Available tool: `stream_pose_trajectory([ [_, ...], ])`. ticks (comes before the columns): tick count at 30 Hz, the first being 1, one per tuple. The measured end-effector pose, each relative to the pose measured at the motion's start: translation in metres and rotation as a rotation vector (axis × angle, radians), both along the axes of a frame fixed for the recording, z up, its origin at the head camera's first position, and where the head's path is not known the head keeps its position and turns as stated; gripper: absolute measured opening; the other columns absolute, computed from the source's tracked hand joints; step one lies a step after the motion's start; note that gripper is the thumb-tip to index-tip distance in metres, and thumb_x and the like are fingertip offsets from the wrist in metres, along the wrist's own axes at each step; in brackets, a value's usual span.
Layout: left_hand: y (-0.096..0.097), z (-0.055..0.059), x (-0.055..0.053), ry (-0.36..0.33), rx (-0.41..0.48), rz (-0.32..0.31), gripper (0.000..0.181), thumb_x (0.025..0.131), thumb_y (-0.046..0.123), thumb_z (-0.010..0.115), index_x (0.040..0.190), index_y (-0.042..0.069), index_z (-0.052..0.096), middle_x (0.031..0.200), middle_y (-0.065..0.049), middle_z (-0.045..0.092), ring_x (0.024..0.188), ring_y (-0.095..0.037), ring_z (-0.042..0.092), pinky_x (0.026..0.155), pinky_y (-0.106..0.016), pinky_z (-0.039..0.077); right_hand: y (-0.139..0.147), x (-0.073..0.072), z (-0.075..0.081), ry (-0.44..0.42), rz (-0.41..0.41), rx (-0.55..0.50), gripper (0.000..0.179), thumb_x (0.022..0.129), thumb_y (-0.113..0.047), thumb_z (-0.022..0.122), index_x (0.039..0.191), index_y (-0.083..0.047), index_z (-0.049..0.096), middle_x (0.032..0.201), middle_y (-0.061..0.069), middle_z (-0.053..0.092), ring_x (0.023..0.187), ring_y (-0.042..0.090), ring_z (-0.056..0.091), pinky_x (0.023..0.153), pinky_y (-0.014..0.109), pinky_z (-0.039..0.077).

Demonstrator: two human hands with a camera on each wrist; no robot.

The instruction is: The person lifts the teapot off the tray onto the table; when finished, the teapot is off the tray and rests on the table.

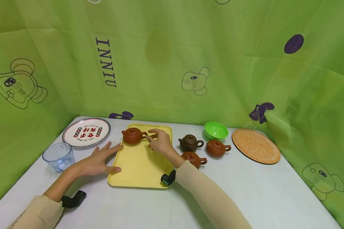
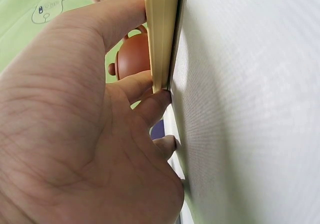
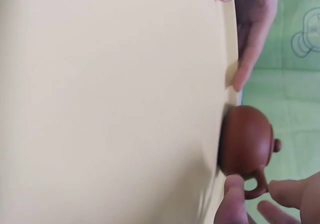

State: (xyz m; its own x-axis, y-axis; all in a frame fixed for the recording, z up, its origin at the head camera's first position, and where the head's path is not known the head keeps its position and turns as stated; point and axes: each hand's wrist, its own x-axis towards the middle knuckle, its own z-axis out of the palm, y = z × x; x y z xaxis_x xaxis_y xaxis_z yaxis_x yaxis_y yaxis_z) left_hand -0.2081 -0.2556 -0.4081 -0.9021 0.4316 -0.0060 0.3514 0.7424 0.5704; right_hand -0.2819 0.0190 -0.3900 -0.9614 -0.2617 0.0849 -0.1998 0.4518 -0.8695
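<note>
A reddish-brown teapot [image 1: 132, 136] stands upright at the far left part of a yellow tray [image 1: 140, 165], its handle facing right. My right hand [image 1: 161, 143] is at that handle. In the right wrist view the thumb [image 3: 232, 199] and a fingertip lie on either side of the handle, spread apart; whether they touch it is hard to tell. Along the tray's left rim rests my left hand [image 1: 96, 162], fingers spread, with thumb and index finger touching the rim. In the left wrist view another fingertip meets the tray edge [image 2: 162, 34] near the tablecloth.
Right of the tray stand a dark brown teapot [image 1: 190, 143] and two reddish ones [image 1: 217, 148], one partly behind my right arm. Behind them is a green bowl [image 1: 216, 130]; farther right lies a round orange mat [image 1: 255, 146]. A patterned plate [image 1: 86, 132] and clear bowl [image 1: 58, 156] are left.
</note>
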Motion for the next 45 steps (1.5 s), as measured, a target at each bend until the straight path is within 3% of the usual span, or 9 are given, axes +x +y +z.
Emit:
stream_pose_trajectory([
  [9, -0.002, 0.001, 0.001, 0.002, -0.008, 0.008, 0.092, 0.089, 0.052, 0.080, 0.161, 0.007, 0.043, 0.170, -0.026, 0.035, 0.158, -0.063, 0.010, 0.117, -0.089, -0.001, -0.009, -0.011, -0.011, 0.004, -0.017, -0.013, 0.038, 0.107, -0.018, 0.064, 0.144, -0.007, 0.064, 0.119, 0.022, 0.078, 0.061, 0.019, 0.075, 0.049, 0.020, 0.054],
  [30, 0.000, -0.001, -0.001, -0.013, -0.006, 0.009, 0.093, 0.089, 0.051, 0.080, 0.161, 0.007, 0.042, 0.170, -0.027, 0.033, 0.158, -0.062, 0.010, 0.118, -0.088, -0.002, -0.017, -0.017, -0.016, -0.001, -0.047, -0.005, 0.028, 0.109, -0.021, 0.061, 0.132, -0.013, 0.075, 0.095, 0.016, 0.081, 0.054, 0.011, 0.069, 0.046, 0.017, 0.049],
  [40, 0.001, 0.001, 0.000, -0.020, 0.001, 0.009, 0.093, 0.089, 0.051, 0.080, 0.162, 0.007, 0.042, 0.171, -0.027, 0.033, 0.158, -0.062, 0.009, 0.118, -0.088, -0.002, -0.020, -0.014, -0.018, 0.017, -0.071, -0.045, 0.034, 0.108, -0.018, 0.062, 0.138, -0.006, 0.070, 0.097, 0.019, 0.080, 0.053, 0.011, 0.069, 0.043, 0.016, 0.038],
  [45, 0.001, 0.001, 0.000, -0.018, -0.001, 0.006, 0.093, 0.089, 0.050, 0.080, 0.161, 0.007, 0.042, 0.170, -0.028, 0.033, 0.158, -0.063, 0.009, 0.118, -0.088, -0.002, -0.020, -0.012, -0.019, 0.011, -0.097, -0.066, 0.033, 0.108, -0.016, 0.061, 0.138, -0.004, 0.070, 0.104, 0.019, 0.081, 0.053, 0.009, 0.069, 0.044, 0.016, 0.039],
])
